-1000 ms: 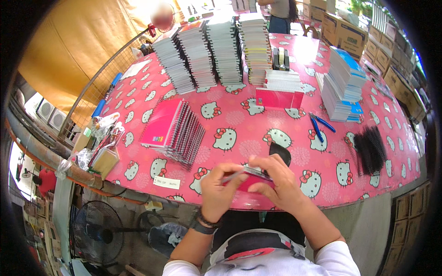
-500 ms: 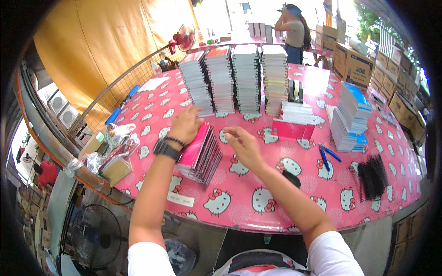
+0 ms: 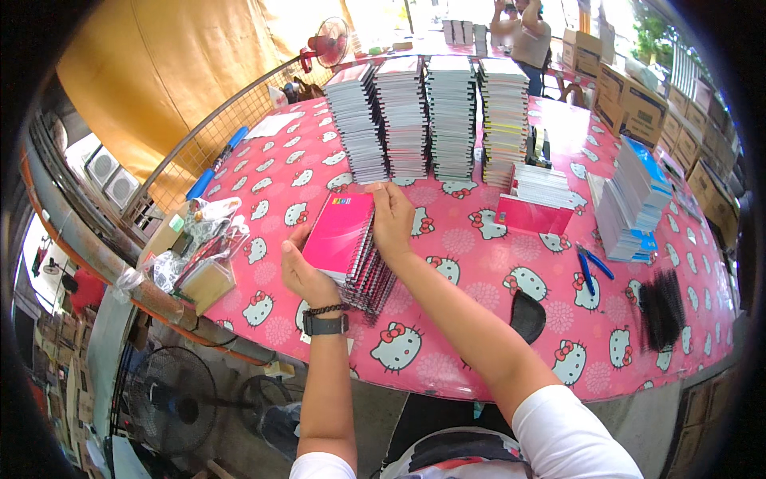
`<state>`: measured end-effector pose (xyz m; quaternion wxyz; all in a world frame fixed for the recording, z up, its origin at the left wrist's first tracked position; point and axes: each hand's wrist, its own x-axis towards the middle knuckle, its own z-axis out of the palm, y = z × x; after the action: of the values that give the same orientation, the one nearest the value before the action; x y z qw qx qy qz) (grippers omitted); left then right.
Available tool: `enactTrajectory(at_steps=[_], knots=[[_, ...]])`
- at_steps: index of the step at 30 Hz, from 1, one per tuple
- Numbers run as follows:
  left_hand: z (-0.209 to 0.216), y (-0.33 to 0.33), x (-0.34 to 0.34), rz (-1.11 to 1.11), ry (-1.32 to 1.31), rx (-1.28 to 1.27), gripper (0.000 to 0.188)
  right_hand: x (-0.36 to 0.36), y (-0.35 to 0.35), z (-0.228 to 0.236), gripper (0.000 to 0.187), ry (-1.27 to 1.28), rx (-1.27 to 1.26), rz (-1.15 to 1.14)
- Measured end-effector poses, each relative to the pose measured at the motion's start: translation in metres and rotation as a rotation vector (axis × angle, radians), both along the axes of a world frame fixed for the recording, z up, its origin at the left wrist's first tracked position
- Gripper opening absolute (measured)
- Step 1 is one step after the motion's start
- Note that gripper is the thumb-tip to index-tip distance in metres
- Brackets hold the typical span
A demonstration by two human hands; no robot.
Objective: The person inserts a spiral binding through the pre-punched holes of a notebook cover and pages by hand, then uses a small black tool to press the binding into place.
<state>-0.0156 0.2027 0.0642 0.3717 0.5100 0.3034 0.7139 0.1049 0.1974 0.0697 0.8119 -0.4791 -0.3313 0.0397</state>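
Observation:
A stack of pink-covered spiral notebooks [image 3: 341,235] lies on the table close to me, with wire bindings along its right side. My left hand [image 3: 309,275], with a black watch and beaded bracelet at the wrist, cups the stack's left edge. At the upper right corner my right hand [image 3: 392,223] grips the notebooks, its fingers bent over the bound edge. The stack is held between both palms. Its underside and part of the right fingertips are hidden.
Four tall stacks of bound notebooks [image 3: 452,120] stand behind. To the right are loose pages with a pink cover [image 3: 535,214], blue-handled pliers [image 3: 591,267], blue-covered booklets [image 3: 630,207], black binding wires [image 3: 661,311] and a dark pad [image 3: 528,317]. Plastic-wrapped items [image 3: 203,247] sit left.
My left hand has moved from the top of the pink stack down to its left side. The right hand has come in onto the bound edge. The view has shifted.

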Motion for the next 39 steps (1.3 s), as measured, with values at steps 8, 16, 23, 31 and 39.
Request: enactTrajectory(at_steps=[8,16,23,31,39], knots=[[-0.006,-0.006,0.007,-0.043,-0.13,-0.152,0.063,0.009,0.0,-0.017,0.037,-0.031,-0.016,0.018],[-0.033,0.001,0.003,0.166,-0.039,-0.056,0.064,0.004,-0.004,-0.027,0.044,0.004,-0.113,-0.016],[-0.034,0.006,0.002,0.121,-0.151,-0.358,0.062,-0.002,-0.004,-0.025,0.044,0.045,-0.07,-0.058],[-0.045,0.005,0.007,-0.135,-0.341,-0.274,0.067,-0.001,-0.007,-0.039,0.038,0.095,-0.08,-0.06],[-0.048,0.004,0.012,0.126,-0.076,-0.298,0.066,0.001,-0.008,-0.04,0.035,0.031,-0.081,-0.082]])
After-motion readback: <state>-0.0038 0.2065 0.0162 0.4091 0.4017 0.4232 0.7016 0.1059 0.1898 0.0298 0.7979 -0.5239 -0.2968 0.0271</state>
